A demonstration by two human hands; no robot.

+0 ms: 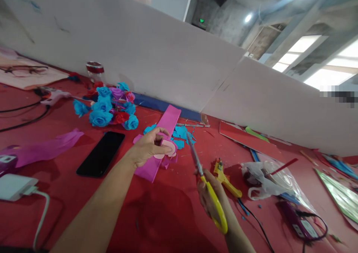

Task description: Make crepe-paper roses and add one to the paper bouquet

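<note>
My left hand pinches a pale pink rounded cutout together with a bright pink crepe paper strip, which runs out above and below my fingers. My right hand is closed around yellow-handled scissors. Their blades point up and away, apart from the pink strip, and look nearly together. Blue paper scraps lie just beyond my left hand, and small pink offcuts hang or lie under the cutout. To the right of the scissors lies a yellow glue gun.
A bunch of blue, red and purple paper flowers stands at back left, before a lidded jar. Nearer are a black phone and a white charger. A plastic bag and a purple device lie right. A white partition borders the table.
</note>
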